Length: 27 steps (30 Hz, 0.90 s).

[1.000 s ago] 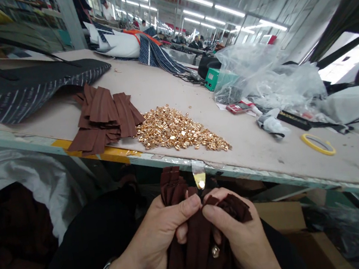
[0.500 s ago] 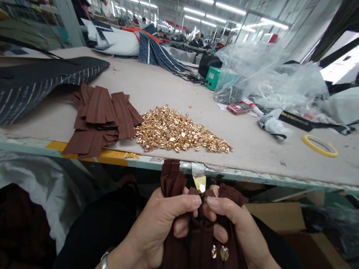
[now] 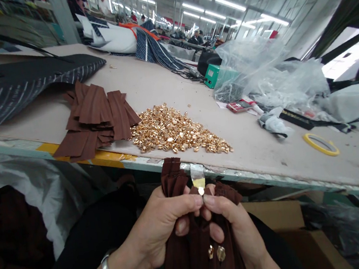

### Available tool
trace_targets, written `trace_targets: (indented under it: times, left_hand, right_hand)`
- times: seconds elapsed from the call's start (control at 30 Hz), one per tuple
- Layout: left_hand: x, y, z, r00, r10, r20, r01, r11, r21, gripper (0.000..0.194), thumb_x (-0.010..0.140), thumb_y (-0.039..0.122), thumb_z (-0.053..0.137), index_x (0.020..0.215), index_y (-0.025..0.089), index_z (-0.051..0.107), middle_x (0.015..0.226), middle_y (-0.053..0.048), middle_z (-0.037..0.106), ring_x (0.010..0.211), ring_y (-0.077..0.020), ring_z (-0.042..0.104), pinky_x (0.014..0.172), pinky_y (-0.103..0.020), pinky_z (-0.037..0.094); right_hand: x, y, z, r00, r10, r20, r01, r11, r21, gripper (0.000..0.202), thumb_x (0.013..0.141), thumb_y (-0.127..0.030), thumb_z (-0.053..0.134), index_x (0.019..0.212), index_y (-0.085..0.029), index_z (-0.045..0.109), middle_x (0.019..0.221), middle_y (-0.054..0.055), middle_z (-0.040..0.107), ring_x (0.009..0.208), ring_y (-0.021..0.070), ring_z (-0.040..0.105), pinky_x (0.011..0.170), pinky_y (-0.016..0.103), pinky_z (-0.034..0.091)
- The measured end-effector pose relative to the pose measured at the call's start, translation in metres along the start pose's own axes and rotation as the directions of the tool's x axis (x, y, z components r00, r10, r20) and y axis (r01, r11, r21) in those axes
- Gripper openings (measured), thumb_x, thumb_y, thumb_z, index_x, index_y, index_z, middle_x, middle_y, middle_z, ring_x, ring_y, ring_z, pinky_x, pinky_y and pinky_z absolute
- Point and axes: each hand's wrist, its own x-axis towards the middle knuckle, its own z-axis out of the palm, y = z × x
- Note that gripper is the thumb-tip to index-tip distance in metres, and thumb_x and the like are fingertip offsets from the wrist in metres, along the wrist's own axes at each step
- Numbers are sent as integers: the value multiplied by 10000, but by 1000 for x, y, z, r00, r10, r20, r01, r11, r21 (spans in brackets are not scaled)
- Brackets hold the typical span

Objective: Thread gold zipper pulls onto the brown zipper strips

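Note:
My left hand [image 3: 165, 221] is closed on brown zipper strips [image 3: 173, 175], whose cut ends stick up above the fingers. My right hand [image 3: 233, 216] pinches the same brown bundle, its thumb tip beside the left thumb. Just above both thumbs sits a small gold piece [image 3: 201, 190], in front of a clear and yellow tab [image 3: 198, 176] at the table edge. Two gold sliders [image 3: 220, 253] lie on the strips hanging below my right fingers. A heap of gold sliders [image 3: 175, 130] is on the table beyond my hands, next to a stack of brown strips [image 3: 96, 115].
Dark striped fabric [image 3: 25, 85] lies at the left of the table [image 3: 146, 85]. Towards the right are a green box [image 3: 212, 75], clear plastic bags [image 3: 274, 72] and a yellow tape roll [image 3: 321, 144]. Below the table is a cardboard box [image 3: 274, 214]. People sit far back.
Both thumbs have come closer together on the brown strips, and the strip ends by my right hand have shifted slightly left. The view has moved a little.

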Motion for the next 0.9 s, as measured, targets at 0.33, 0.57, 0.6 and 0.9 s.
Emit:
trace_targets:
  times: [0.33,0.57,0.6,0.9]
  left_hand:
    - [2,6,1,994,93,-48,-85,986,145,234,714,293,749,584,137,633,450,46,499,395,-40,345,404,-169,233]
    - [-3,-3,-2,989,141,-53,-121,954,276,359,788,453,682,594,164,594,457,51,490,386,-52,352,380,-173,246]
    - [-3,-3,-3,987,154,-54,-131,944,304,363,796,453,674,593,163,595,464,49,493,387,-52,358,382,-173,249]
    - [-1,-5,3,987,130,-99,-109,976,191,387,807,486,652,610,170,547,457,63,450,377,-49,336,367,-165,244]
  right_hand:
    - [8,1,-2,996,-89,-5,89,995,-47,292,752,-371,731,634,-155,574,443,-63,498,334,33,356,358,144,298]
    - [6,-16,-13,976,-216,1,192,866,-462,312,821,-446,691,714,-165,610,480,-45,558,408,80,462,399,180,359]
    - [7,-18,-13,973,-229,10,204,842,-500,316,821,-447,690,709,-162,610,498,-40,567,420,82,467,404,185,364]
    - [10,-29,8,869,-492,56,306,444,-842,291,881,-389,606,678,-187,556,535,-44,525,489,104,463,481,228,361]
